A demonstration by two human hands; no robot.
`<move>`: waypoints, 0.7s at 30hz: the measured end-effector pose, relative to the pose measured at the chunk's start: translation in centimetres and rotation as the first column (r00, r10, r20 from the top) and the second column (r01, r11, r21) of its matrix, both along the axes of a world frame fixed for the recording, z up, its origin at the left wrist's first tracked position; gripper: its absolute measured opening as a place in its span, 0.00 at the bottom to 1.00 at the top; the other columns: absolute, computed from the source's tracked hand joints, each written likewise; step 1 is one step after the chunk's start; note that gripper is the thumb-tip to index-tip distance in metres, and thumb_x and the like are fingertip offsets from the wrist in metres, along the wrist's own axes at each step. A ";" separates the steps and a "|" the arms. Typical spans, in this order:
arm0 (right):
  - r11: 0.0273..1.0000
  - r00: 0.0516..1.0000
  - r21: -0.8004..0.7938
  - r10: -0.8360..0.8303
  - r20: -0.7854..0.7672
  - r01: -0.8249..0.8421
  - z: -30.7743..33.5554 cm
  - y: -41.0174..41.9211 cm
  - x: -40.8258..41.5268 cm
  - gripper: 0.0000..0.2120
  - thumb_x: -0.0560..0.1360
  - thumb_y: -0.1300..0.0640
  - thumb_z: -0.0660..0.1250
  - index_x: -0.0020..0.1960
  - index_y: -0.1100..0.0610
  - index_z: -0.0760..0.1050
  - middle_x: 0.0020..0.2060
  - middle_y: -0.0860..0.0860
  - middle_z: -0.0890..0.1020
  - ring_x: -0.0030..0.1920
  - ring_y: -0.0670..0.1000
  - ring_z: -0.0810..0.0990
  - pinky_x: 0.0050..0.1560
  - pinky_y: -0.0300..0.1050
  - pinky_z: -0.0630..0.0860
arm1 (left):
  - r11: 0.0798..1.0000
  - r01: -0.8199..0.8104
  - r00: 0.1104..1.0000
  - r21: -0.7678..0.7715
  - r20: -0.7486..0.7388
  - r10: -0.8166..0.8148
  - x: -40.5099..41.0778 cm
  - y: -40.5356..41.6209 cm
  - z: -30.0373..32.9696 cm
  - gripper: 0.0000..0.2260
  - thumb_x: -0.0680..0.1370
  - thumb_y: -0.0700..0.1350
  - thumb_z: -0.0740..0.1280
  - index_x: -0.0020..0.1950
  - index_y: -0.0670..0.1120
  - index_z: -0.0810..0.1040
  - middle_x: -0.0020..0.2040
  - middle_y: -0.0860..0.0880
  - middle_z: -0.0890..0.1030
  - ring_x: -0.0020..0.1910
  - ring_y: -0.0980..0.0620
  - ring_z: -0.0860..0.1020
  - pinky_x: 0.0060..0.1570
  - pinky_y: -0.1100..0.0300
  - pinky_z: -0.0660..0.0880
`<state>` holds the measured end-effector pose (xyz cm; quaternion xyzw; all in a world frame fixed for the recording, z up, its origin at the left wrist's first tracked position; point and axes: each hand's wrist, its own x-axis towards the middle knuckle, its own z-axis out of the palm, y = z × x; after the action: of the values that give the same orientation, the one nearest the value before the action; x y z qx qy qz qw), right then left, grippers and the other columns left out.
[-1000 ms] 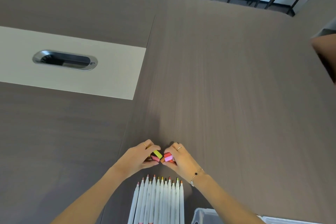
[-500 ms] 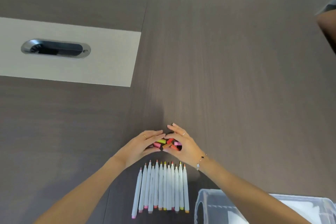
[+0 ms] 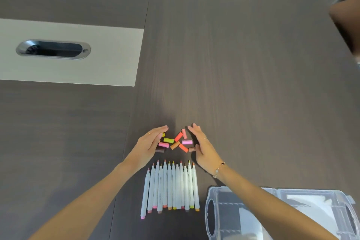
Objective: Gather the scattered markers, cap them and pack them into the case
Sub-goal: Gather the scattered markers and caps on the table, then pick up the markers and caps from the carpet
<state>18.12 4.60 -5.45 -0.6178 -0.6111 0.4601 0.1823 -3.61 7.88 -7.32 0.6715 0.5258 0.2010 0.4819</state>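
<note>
Several white markers (image 3: 171,187) lie side by side on the dark table, tips uncapped and pointing away from me. Just beyond them sits a loose pile of coloured caps (image 3: 175,142): yellow, pink, orange, red and brown. My left hand (image 3: 150,144) stands on its edge at the left of the pile, fingers straight, with a brown cap by its thumb. My right hand (image 3: 200,146) stands on its edge at the right of the pile, fingers straight. Neither hand holds a cap. The clear plastic case (image 3: 272,214) lies open at the lower right, partly under my right forearm.
A pale inset panel with a metal cable slot (image 3: 53,49) lies at the far left of the table (image 3: 233,64). Another person's arm (image 3: 346,25) shows at the right edge. Chair legs stand beyond the table's far edge.
My hands were cupped tightly around the caps; they have now drawn apart and the caps lie spread between them. The view has tilted down, bringing the case into sight.
</note>
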 end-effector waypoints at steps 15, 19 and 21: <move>0.950 0.977 0.231 -0.198 -0.077 0.211 2.9 -2.8 4.1 0.22 0.77 0.69 0.56 0.64 0.48 0.69 0.61 0.43 0.72 0.65 0.45 0.70 0.69 0.34 0.64 | 0.984 -0.089 0.980 0.152 -0.162 0.114 2.2 -0.2 4.5 0.15 0.82 0.44 0.56 0.68 0.48 0.71 0.63 0.51 0.73 0.58 0.58 0.73 0.50 0.76 0.72; 0.901 0.947 0.293 -0.295 -0.128 0.321 5.2 -6.5 9.9 0.21 0.75 0.74 0.55 0.54 0.54 0.78 0.53 0.48 0.79 0.57 0.43 0.76 0.60 0.26 0.66 | 0.981 -0.002 0.996 0.192 -0.089 0.019 8.8 -1.5 7.2 0.14 0.82 0.43 0.57 0.66 0.50 0.73 0.59 0.51 0.75 0.52 0.57 0.76 0.56 0.62 0.75; 0.891 0.936 0.287 -0.327 -0.130 0.351 6.0 -9.4 13.6 0.22 0.75 0.74 0.55 0.50 0.50 0.79 0.50 0.46 0.80 0.54 0.39 0.76 0.58 0.27 0.67 | 0.976 0.037 0.999 0.216 -0.037 -0.029 13.6 -2.9 8.4 0.13 0.81 0.41 0.59 0.64 0.48 0.74 0.57 0.49 0.77 0.50 0.57 0.77 0.54 0.64 0.74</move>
<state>31.72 -4.76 0.54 -0.6607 -0.5498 0.3451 0.3769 10.01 4.96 1.07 0.7321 0.4974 0.2378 0.4001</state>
